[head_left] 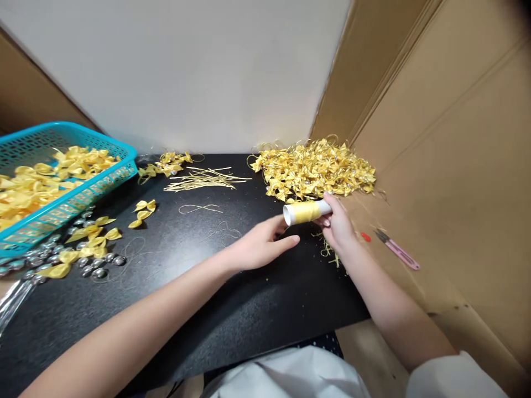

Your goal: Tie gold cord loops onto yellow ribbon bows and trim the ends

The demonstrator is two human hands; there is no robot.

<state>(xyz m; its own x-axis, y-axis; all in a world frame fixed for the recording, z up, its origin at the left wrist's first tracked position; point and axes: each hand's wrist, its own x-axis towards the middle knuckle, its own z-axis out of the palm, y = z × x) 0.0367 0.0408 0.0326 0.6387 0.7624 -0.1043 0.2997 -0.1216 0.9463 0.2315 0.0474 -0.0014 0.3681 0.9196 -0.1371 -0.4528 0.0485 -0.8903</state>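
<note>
A white tube wound with yellow thread [305, 212] is held above the black table, nearly level. My right hand [338, 221] grips its right end, thumb on top and fingers underneath. At the tube's open left end is my left hand [267, 243], with its thumb stretched out apart from the fingers. Its fingertips reach beside and partly behind that end; whether they touch it I cannot tell. Behind the tube lies a heap of yellow ribbon bows [317, 171] with thin loops of cord. Short yellow thread scraps [329, 251] lie below my right hand.
A blue plastic basket [130, 157] of yellow bows stands at the left, with silver bells [99, 273] and loose bows [143, 213] near it. Cut yellow cords [205, 179] lie at the back. Pink-handled snips [398, 249] rest at the right, beside cardboard walls [456, 138].
</note>
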